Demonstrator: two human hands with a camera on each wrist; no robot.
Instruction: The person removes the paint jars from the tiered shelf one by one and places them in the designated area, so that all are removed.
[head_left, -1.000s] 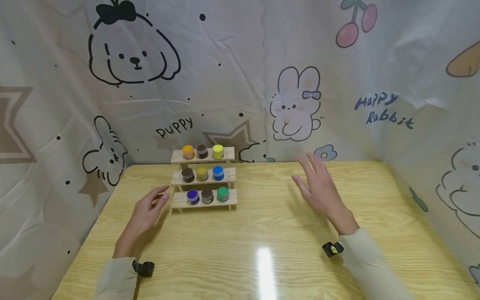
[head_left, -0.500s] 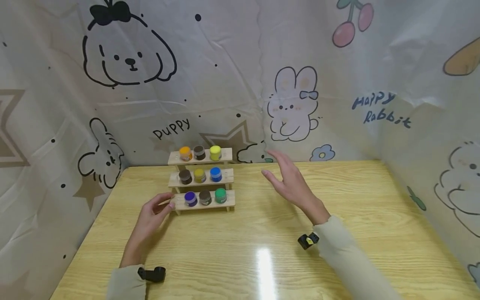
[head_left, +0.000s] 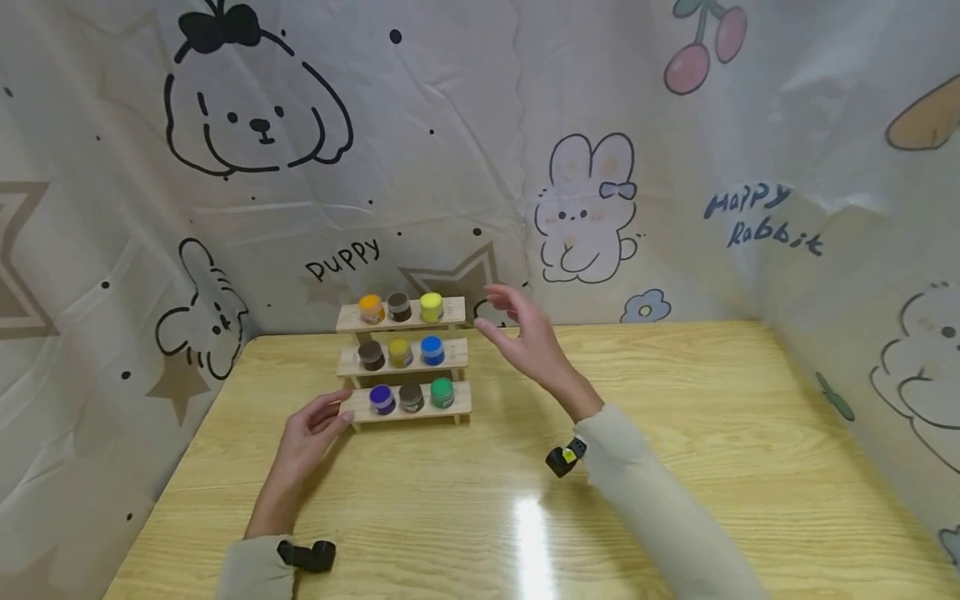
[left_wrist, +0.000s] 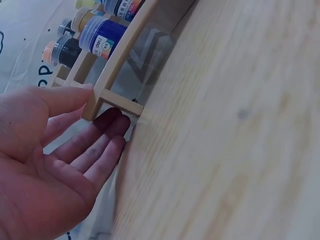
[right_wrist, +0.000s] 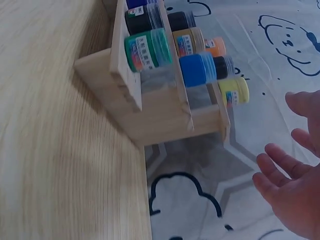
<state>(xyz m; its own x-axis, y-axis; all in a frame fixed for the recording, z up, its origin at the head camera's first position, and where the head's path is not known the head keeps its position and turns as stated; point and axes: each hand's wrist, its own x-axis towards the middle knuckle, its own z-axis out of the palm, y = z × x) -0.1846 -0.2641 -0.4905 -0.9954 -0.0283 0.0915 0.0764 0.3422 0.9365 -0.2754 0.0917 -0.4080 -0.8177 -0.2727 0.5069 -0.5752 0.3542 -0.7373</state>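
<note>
A three-step wooden display rack (head_left: 352,407) stands at the table's back left, holding several small paint jars. On the bottom step sit purple (head_left: 382,399), dark brown (head_left: 411,397) and green (head_left: 442,392) jars. The middle step bears a dark jar, a mustard one (head_left: 400,352) and a blue one (head_left: 432,350); orange, dark and yellow (head_left: 431,307) jars top it. My left hand (head_left: 311,435) grips the left end of the bottom step, thumb and fingers on either side of it. My right hand (head_left: 528,337), fingers spread and holding nothing, hovers right of the top step, apart from it.
The rack's back is close to a printed cloth wall (head_left: 450,167) with cartoon drawings. More cloth (head_left: 82,350) borders the left side. The wood-grain table (head_left: 450,500) stretches in front and to the right.
My left hand has moved right and reached the end of the bottom step. My right hand has swept left from over the right side of the table towards the rack.
</note>
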